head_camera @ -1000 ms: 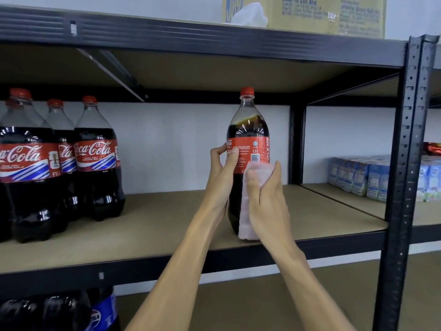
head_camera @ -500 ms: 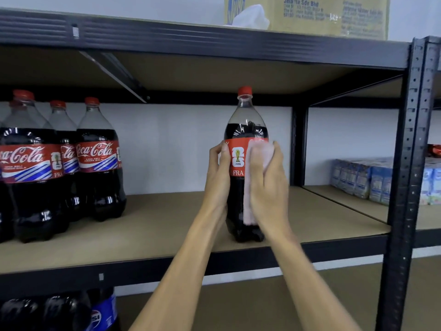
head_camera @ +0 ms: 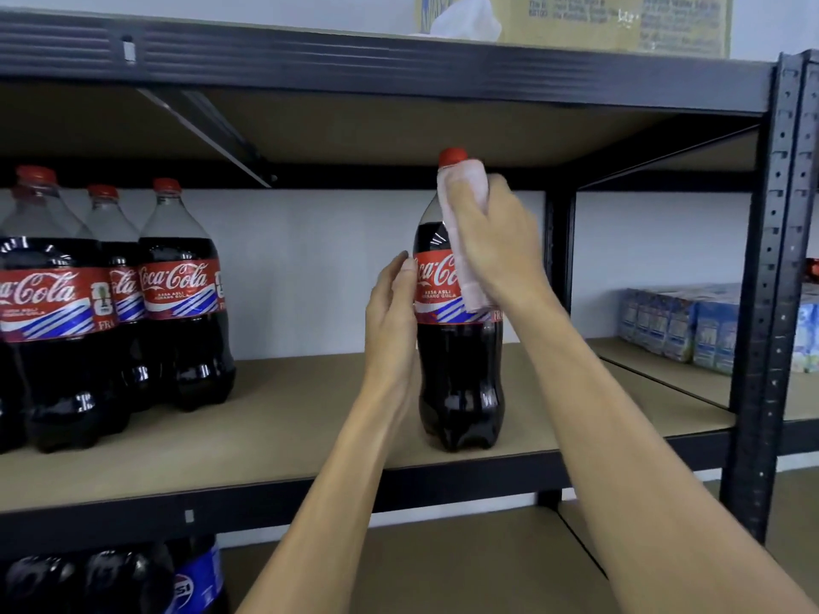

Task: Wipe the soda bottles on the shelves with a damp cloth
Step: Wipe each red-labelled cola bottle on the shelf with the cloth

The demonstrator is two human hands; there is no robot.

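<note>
A large cola bottle (head_camera: 458, 374) with a red cap and red label stands upright near the front of the middle shelf (head_camera: 283, 440). My right hand (head_camera: 496, 241) grips a pale pink cloth (head_camera: 461, 188) wrapped round the bottle's neck and shoulder, just under the cap. The cloth's tail hangs down over the right side of the label. My left hand (head_camera: 392, 321) rests with straight fingers against the bottle's left side at label height. Several more cola bottles (head_camera: 177, 294) stand grouped at the shelf's left end.
A black steel upright (head_camera: 773, 303) stands at the right. Beyond it, blue drink cartons (head_camera: 673, 321) sit on the neighbouring shelf. A cardboard box (head_camera: 620, 19) and a white tissue lie on the top shelf. Dark bottles, one with a blue label (head_camera: 195, 582), fill the lower left shelf.
My right hand has slid the cloth up from the label to the bottle's neck. The bottle has turned, its logo now facing me. My left hand's fingers have straightened along the side.
</note>
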